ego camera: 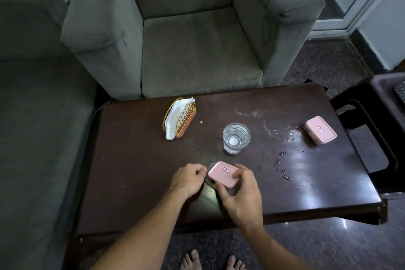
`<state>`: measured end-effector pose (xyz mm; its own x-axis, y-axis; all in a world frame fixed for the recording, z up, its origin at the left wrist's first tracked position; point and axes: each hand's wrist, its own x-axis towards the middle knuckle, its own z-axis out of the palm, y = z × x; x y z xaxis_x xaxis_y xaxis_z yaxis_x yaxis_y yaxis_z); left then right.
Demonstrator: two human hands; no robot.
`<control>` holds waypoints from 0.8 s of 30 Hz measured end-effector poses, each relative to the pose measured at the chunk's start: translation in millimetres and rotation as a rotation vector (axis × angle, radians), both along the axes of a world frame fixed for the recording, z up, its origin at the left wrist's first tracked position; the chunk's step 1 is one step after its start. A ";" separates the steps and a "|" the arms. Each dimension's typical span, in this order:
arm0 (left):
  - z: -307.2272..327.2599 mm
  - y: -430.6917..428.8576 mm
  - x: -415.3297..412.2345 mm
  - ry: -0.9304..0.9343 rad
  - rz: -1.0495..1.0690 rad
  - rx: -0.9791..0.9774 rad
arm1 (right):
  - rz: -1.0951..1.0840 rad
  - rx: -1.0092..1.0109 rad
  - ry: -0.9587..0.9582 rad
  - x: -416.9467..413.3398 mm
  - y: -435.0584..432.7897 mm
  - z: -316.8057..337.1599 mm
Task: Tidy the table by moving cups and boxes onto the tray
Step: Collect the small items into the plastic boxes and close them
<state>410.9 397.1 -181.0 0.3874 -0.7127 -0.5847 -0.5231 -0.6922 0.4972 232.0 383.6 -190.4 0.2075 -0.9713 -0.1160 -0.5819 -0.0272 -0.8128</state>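
1. The pink lid (pixel 223 173) sits in your right hand (pixel 241 193): a flat rounded rectangle of matte plastic with a small red-and-white label at its centre, tilted above the table (pixel 140 171) near its near edge.
2. Your right fingers (pixel 237 174) are curled around the lid's right side and near edge, gripping it.
3. Your left hand (pixel 188 178) is just left of the lid, its fingers folded into a loose fist; you cannot tell whether they hold what lies under the lid.
4. A second pink box (pixel 320 130), lid on and bearing the same label, rests near the table's right edge.
5. A clear glass (pixel 236 137) with thick, faceted walls stands around the middle of the table.
6. A gold wire napkin holder (pixel 179 119) with white napkins stands towards the far edge.
7. The table is dark glossy wood, scuffed, with water drops (pixel 285 174) on its right half.
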 end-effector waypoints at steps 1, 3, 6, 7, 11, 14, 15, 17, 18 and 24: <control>-0.1 -0.5 0.1 0.013 0.013 -0.008 | 0.004 -0.004 0.046 -0.7 0.4 -3.1; -0.6 -0.9 0.7 0.028 0.019 -0.021 | 0.019 -0.006 0.138 -2.4 0.0 -8.8; -2.9 -0.1 3.3 0.013 -0.012 -0.039 | 0.057 0.035 0.224 -2.8 -0.5 -10.8; -3.7 0.2 4.3 0.006 -0.027 -0.047 | 0.084 0.053 0.254 -2.5 -1.2 -10.7; -4.8 -1.0 5.9 -0.014 -0.043 -0.066 | 0.173 0.077 0.361 -2.6 -3.9 -10.3; -4.5 -4.5 5.5 -0.005 -0.036 -0.069 | 0.193 0.081 0.417 -2.7 -5.6 -7.7; -4.4 -5.9 5.9 -0.005 -0.038 -0.066 | 0.208 0.086 0.430 -2.5 -6.3 -6.9; -3.4 -8.8 6.5 -0.007 -0.048 -0.063 | 0.253 0.092 0.461 -3.2 -7.9 -3.5; -2.2 -10.3 6.6 -0.011 -0.056 -0.061 | 0.275 0.090 0.472 -4.2 -8.7 -1.7; 1.8 -16.3 5.5 -0.013 -0.064 -0.037 | 0.335 0.056 0.550 -3.0 -10.9 2.8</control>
